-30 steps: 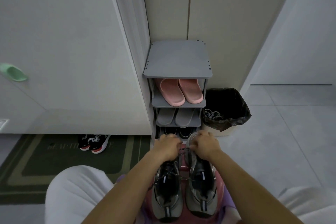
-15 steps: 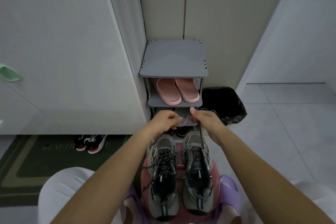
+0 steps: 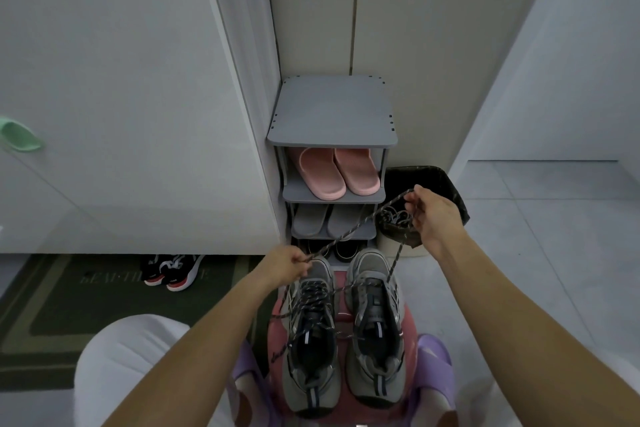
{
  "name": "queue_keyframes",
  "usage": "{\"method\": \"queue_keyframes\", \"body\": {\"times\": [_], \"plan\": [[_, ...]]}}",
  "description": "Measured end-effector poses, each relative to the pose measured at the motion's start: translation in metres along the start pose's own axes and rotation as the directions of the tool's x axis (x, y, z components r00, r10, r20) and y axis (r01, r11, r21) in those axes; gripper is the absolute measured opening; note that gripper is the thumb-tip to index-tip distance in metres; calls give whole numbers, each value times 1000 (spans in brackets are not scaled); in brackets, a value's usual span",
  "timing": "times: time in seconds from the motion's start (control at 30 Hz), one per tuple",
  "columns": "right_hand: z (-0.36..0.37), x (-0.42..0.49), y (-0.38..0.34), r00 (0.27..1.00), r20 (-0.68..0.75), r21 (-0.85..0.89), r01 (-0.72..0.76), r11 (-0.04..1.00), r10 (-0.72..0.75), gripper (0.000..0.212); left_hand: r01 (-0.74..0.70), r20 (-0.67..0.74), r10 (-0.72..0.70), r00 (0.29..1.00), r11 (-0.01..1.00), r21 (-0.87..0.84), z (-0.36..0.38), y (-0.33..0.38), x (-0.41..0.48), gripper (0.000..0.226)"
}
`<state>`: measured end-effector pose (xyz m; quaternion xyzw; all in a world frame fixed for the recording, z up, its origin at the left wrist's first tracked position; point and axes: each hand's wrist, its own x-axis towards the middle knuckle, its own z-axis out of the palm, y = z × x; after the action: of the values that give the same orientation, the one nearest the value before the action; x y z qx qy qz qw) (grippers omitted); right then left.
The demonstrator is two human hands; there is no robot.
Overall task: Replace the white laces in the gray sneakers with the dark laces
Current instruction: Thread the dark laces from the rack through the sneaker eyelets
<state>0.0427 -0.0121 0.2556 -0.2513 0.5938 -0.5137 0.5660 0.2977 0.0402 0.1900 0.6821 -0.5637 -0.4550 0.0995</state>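
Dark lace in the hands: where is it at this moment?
In the head view the lace stretches mid-frame between left hand and right hand, before the rack, above the sneakers.

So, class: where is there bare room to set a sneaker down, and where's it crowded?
Free: the rack's top shelf; floor right of the bin. Crowded: lower shelves hold slippers; the lace stretches between left hand and right hand by the sneakers.

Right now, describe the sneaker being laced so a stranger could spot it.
In front of the shoe rack stands a pink stool. On it, the right sneaker is laced only at its toe; the left sneaker is crisscrossed along its tongue.
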Motion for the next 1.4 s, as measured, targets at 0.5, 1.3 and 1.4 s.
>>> {"method": "queue_keyframes", "body": {"times": [0.5,1.3,1.4], "plan": [[9,-12,8,967,193,-476,242,845,-168,13,210,-29,-214,976,971,-114,-19,-6,-23,26],[-24,-34,111,887,461,-884,457,96,24,24,66,-197,-98,976,985,-160,68,62,13,5],[-26,-31,115,902,433,-893,428,139,1,31,71,-146,-85,986,993,-95,73,60,19,8]]}}
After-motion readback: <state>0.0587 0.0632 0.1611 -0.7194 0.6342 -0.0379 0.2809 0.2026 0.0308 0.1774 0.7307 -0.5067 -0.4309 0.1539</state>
